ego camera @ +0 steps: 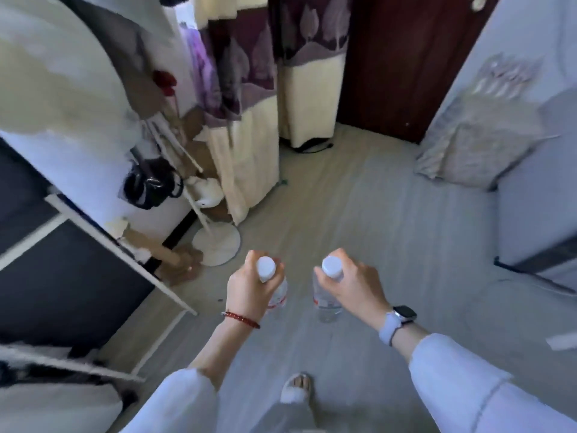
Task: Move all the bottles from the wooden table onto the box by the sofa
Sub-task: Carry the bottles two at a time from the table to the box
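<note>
My left hand [246, 289] grips a clear plastic bottle [278, 295] with a white cap and a red label, holding it by the neck so it hangs upright above the floor. My right hand [352, 285] grips a second clear bottle [326, 304] of the same kind, also by the neck under its white cap. Both bottles hang side by side in front of me, a little apart. Neither the wooden table nor the box is in view.
A white-framed dark rack [93, 245] stands on the left. A white fan stand [215, 242] sits by the curtain [246, 120]. A sofa with a cushion [474, 145] runs along the right. Grey floor [390, 229] lies ahead, and my slippered foot [296, 389] is below.
</note>
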`<state>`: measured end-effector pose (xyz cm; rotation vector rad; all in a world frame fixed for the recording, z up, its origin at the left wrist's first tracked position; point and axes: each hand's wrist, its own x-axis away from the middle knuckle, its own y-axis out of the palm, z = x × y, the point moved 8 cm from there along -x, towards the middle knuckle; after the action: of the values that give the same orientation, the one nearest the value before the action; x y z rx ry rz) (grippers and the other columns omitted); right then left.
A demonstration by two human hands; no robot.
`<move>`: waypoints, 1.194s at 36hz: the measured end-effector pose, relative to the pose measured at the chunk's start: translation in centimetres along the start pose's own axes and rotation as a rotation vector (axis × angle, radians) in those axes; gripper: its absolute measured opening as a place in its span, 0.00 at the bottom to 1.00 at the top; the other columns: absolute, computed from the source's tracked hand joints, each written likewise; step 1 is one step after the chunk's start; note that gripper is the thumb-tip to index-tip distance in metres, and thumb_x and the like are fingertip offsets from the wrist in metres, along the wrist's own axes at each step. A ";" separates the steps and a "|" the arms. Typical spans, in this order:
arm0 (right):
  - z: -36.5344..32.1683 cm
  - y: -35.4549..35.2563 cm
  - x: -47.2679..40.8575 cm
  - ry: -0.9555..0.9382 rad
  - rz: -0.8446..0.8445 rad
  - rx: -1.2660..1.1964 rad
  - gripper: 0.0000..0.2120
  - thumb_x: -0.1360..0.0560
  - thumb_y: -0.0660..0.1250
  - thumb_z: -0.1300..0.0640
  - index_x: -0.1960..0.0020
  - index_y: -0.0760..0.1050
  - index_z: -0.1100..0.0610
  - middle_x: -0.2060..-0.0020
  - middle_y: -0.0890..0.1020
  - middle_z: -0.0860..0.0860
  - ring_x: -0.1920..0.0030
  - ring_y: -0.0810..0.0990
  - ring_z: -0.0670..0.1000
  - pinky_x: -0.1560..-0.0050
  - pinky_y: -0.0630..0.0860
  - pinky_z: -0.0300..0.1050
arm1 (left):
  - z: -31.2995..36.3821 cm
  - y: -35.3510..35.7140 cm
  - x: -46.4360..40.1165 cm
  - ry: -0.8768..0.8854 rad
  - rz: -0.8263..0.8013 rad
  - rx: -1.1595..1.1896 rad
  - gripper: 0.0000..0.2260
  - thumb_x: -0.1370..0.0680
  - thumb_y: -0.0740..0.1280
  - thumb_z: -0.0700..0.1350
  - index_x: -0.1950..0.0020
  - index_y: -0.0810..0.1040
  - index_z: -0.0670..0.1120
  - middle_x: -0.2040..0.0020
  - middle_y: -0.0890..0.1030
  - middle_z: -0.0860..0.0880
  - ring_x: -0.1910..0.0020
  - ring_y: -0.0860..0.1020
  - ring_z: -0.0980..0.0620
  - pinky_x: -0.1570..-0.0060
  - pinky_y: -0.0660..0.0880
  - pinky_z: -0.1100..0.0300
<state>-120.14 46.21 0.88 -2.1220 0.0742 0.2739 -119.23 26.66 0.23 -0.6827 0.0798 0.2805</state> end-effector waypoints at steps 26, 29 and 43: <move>50.1 -22.5 -38.7 0.170 0.351 0.390 0.20 0.34 0.59 0.40 0.61 0.76 0.57 0.78 0.80 0.51 0.77 0.79 0.52 0.80 0.66 0.34 | 36.1 53.6 -36.9 0.603 -0.237 -0.046 0.12 0.33 0.63 0.57 0.59 0.68 0.51 0.62 0.76 0.46 0.62 0.68 0.53 0.70 0.68 0.62; 54.4 -24.2 -43.7 0.196 0.329 0.418 0.21 0.34 0.59 0.40 0.62 0.76 0.57 0.76 0.80 0.51 0.76 0.79 0.53 0.81 0.67 0.34 | 39.3 57.8 -41.4 0.634 -0.253 -0.040 0.12 0.33 0.63 0.58 0.59 0.67 0.52 0.60 0.70 0.51 0.63 0.70 0.51 0.73 0.66 0.67; 76.4 -28.6 -67.3 0.474 0.051 0.466 0.17 0.32 0.70 0.46 0.62 0.71 0.60 0.70 0.79 0.56 0.75 0.77 0.61 0.75 0.61 0.40 | 51.5 81.3 -63.6 0.676 -0.390 -0.025 0.16 0.35 0.62 0.58 0.65 0.74 0.44 0.66 0.75 0.46 0.75 0.75 0.44 0.78 0.71 0.58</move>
<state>-193.74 122.19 0.33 -1.6801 0.4280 -0.2080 -204.07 104.81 0.90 -0.7784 0.5809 -0.3344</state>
